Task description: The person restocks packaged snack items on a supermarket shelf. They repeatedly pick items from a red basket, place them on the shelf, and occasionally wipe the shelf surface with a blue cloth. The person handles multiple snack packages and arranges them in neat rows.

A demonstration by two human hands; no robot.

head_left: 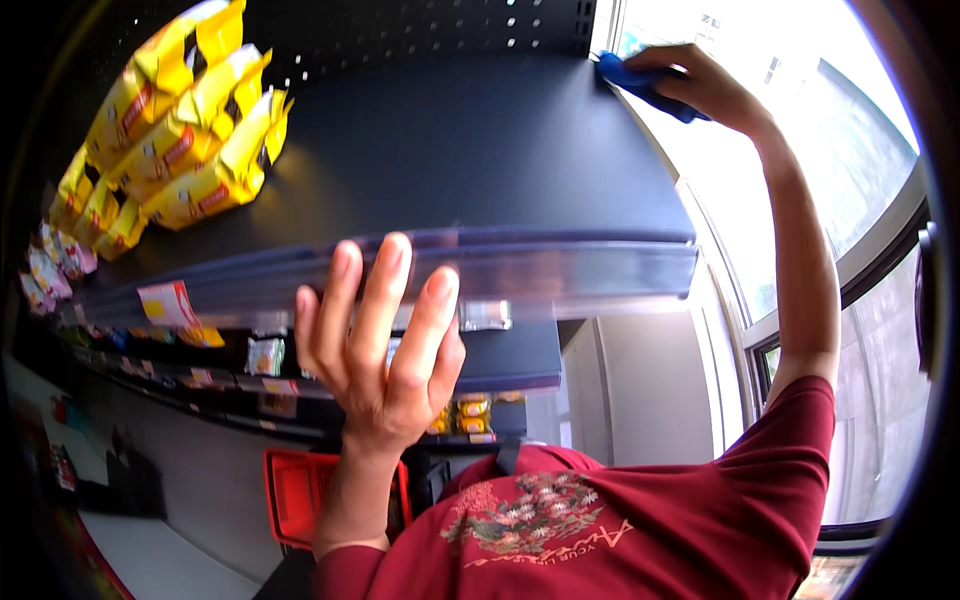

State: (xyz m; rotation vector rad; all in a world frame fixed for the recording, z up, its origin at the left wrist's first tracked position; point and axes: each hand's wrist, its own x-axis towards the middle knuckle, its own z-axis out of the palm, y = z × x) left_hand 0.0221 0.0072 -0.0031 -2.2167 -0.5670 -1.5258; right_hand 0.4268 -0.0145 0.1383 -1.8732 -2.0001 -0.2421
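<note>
Dark shelf (450, 150) beside a bright window (730, 190), right hand (705, 85) pinching a blue cloth (640, 86) under its fingers, long axis roughly following the shelf's end. Left hand (385, 345) is way farther off, fingers spread.

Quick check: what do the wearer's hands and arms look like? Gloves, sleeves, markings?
Left hand and right hand both ungloved; no rings, watch or cables visible. Left sleeve and right sleeve are short, dark red and plain where visible, part of a shirt with a floral print and lettering.
</note>
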